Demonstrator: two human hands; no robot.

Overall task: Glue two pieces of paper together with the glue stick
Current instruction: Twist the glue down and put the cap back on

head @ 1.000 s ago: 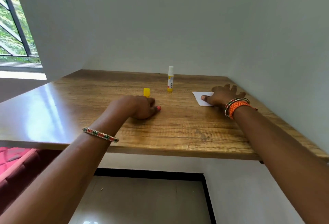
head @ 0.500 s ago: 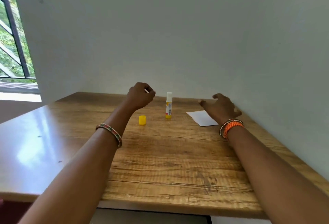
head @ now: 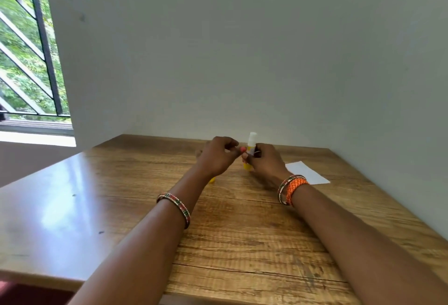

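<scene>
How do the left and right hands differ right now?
The right hand grips the glue stick standing on the table; the left hand holds nothing, its fingers curled beside the stick. The right wrist has orange bands, the left a thin beaded bangle. Both hands sit close to the stick.

A wooden tabletop [head: 242,244] is set into a corner of pale walls [head: 242,50]. Beyond its left edge, a barred window [head: 26,62] is seen, with green foliage [head: 14,81] behind the bars and a bright sill [head: 36,138] below.
</scene>
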